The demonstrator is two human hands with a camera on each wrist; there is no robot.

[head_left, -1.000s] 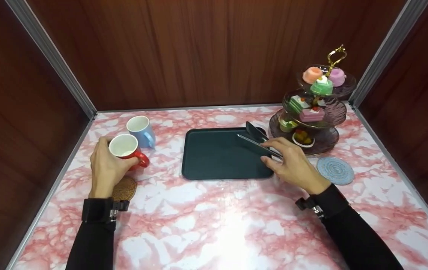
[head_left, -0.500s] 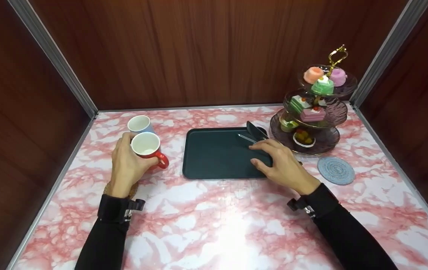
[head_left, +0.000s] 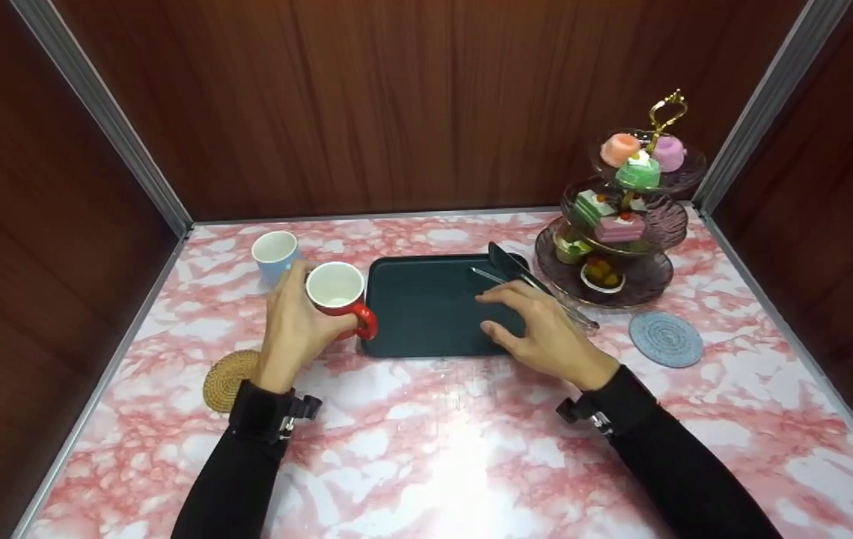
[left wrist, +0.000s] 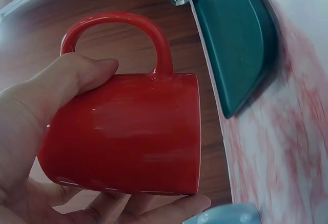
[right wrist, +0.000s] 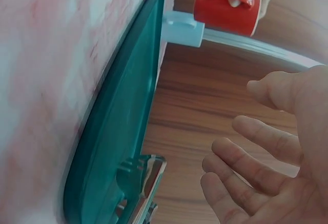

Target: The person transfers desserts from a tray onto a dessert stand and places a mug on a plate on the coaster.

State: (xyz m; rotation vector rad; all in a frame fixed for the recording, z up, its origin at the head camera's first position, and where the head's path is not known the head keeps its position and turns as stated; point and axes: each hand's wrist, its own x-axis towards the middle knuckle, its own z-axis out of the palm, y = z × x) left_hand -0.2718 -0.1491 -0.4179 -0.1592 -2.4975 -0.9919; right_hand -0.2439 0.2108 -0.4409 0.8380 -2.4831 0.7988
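Note:
My left hand (head_left: 293, 322) grips a red mug (left wrist: 128, 131) with a white inside, raised off the table and overlapping the left edge of a dark green tray (head_left: 430, 311) in the head view. The thumb lies at the mug's handle, and the other fingers wrap the opposite side. Over the tray's right part, my right hand (head_left: 546, 333) has its fingers spread and slightly bent, holding nothing. Tongs (head_left: 505, 263) with a dark, broad end lie across the tray's right edge, partly hidden under that hand.
A light blue mug (head_left: 275, 258) stands behind the left hand. A brown woven coaster (head_left: 228, 382) lies at left, a blue-grey coaster (head_left: 666, 340) at right. At back right rises a three-tier stand (head_left: 651, 281) bearing small cakes. Wooden panels (head_left: 426, 112) enclose the table.
My left hand has carried the red mug rightward from beside the blue mug to the tray's edge, uncovering the brown coaster. My right hand has let go of the tongs and shifted slightly left.

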